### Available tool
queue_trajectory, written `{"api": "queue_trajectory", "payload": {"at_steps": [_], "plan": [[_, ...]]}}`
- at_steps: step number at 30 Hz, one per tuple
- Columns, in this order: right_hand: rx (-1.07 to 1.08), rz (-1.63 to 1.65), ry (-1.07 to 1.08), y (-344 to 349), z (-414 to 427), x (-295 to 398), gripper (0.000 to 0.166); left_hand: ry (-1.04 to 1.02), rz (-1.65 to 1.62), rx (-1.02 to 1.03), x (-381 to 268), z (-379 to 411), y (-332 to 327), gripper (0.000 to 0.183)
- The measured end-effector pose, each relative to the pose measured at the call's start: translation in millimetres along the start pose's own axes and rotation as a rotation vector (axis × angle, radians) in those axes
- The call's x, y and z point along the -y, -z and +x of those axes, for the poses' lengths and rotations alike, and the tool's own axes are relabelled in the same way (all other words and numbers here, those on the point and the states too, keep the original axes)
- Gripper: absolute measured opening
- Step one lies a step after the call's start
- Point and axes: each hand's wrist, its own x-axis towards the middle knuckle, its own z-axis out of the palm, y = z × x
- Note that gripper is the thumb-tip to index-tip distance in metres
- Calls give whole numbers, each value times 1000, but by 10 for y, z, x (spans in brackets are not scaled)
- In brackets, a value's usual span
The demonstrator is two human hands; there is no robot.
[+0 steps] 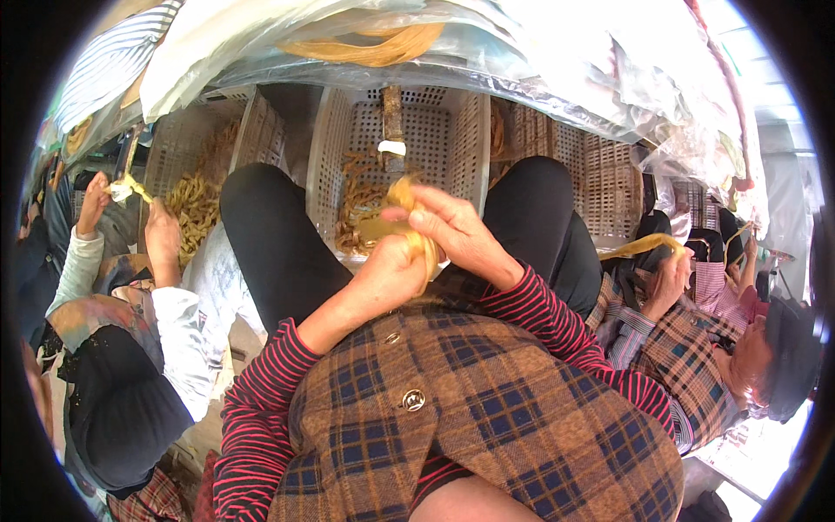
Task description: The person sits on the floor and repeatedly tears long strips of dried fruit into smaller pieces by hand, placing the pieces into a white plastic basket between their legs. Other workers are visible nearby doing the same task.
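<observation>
A yellowish-brown bundle of flat strands [427, 251], its material not clear, is looped around my left hand [398, 261], which is closed on it. My right hand [447, 218] is just above and to the right, its fingers and thumb closed on the upper part of the strands [400, 194], which is blurred. Beyond my hands stands a plastic crate with perforated walls [481, 150], with knotted brown pieces [357, 202] along its left side. An upright worn bar [393, 117] with a white band [391, 147] rises in front of the crate's far wall.
Co-workers sit on both sides; the left one's hands [163, 235] hold a yellow strip, and the right one's hand [672, 271] holds another. More perforated crates [610, 176] stand left and right. Clear plastic sheeting [261, 68] covers the surface ahead, with long tan strands [372, 51] under it.
</observation>
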Motion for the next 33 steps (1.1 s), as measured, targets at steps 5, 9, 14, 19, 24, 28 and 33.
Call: {"api": "queue_trajectory", "payload": {"at_steps": [5,9,14,19,24,28,33], "plan": [[-66,-132,-59,-6,-76,-22,31,-34,173,120,-11,-45,260,18],[-18,-132,-103,-106,-33,152,31,-439,780,-313,-130,-12,393,24],[181,-330,-195,0,63,200,34,-93,455,-59,-2,76,600,19],[240,-155,-395,176,40,353,23,280,-471,230,-4,8,611,21],[79,415,-431,35,-104,59,22,-283,635,-329,388,44,380,25],[122,315,-266,-100,-71,109,30,210,149,-132,512,156,497,26],[142,-612,34,-129,-142,59,39,387,-665,197,156,11,359,36]]}}
